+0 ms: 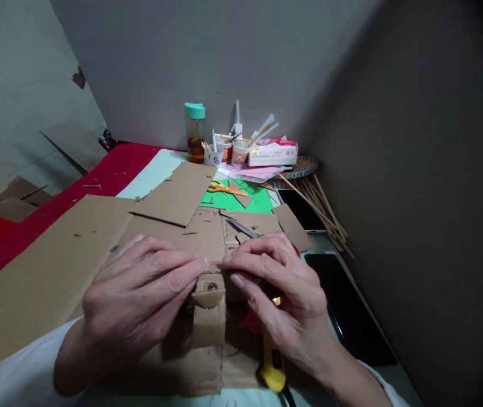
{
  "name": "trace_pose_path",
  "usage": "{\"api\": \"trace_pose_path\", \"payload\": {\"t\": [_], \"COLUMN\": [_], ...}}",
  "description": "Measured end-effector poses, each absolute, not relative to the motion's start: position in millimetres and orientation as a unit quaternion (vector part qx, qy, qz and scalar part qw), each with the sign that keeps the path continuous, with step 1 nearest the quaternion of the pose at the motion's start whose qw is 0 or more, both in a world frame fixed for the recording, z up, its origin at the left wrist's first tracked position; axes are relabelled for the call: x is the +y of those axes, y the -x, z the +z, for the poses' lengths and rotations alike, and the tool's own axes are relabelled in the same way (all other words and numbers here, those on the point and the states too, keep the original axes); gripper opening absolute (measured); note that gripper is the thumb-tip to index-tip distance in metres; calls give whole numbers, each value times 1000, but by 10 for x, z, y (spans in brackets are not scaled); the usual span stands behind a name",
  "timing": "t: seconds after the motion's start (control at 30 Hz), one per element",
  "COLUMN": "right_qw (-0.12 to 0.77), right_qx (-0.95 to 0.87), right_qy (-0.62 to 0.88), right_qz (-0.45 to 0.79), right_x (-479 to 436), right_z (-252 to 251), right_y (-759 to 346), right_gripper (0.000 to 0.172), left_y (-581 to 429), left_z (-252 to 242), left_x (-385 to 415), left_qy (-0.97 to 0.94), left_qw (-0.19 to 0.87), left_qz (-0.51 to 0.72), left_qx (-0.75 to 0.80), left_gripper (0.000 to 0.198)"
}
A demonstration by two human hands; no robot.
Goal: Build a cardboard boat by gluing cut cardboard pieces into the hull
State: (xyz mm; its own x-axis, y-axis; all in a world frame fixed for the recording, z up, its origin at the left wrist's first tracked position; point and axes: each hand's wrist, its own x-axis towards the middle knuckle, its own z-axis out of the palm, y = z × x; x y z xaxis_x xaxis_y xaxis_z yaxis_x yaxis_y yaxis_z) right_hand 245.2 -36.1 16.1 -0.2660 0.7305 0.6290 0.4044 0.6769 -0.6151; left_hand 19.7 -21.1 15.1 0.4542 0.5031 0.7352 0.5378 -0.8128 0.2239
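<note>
My left hand (pixel 139 294) and my right hand (pixel 281 288) meet over a small folded cardboard piece (pixel 210 285) with a small dark drawn mark. The fingers of my left hand press together along its left side. On the right, my thumb and fingers pinch its upper edge. Below it, a cardboard strip (pixel 210 325) runs down toward me. Scissors (pixel 244 227) lie just beyond my right hand, their handles partly covered by it. A yellow tool handle (pixel 272 367), likely a cutter, lies under my right hand; its upper part is hidden.
Cardboard sheets (pixel 173 192) and scraps cover the table. Orange scissors (pixel 224 188) rest on green paper (pixel 262 198). Behind stand a bottle (pixel 195 133), paper cups (pixel 240 154) with sticks, and a tissue pack (pixel 273 152). Wooden sticks (pixel 324 209) and a black phone (pixel 352 311) lie on the right, beside the wall.
</note>
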Motion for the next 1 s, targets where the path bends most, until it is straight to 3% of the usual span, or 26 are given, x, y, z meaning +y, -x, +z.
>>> {"api": "trace_pose_path", "payload": {"t": [0.53,0.73,1.0], "right_qw": [451,455,463], "right_qx": [-835,-829,-781], "right_qy": [287,288,346], "right_qz": [132,150,235], "right_x": [-314,-337,-323], "right_z": [69,92,208], "right_y": [-2517,-2514,-2498], "right_gripper": [39,38,20], "left_y": [-195,-214,-249], "left_z": [151,164,140], "left_x": [-203,-201,-158], "left_qy": [869,871,866], "left_qw": [56,50,25], "left_qz": [-403,-399,-413], "left_qx": [-281,-282,-282], "left_gripper": [26,24,22]}}
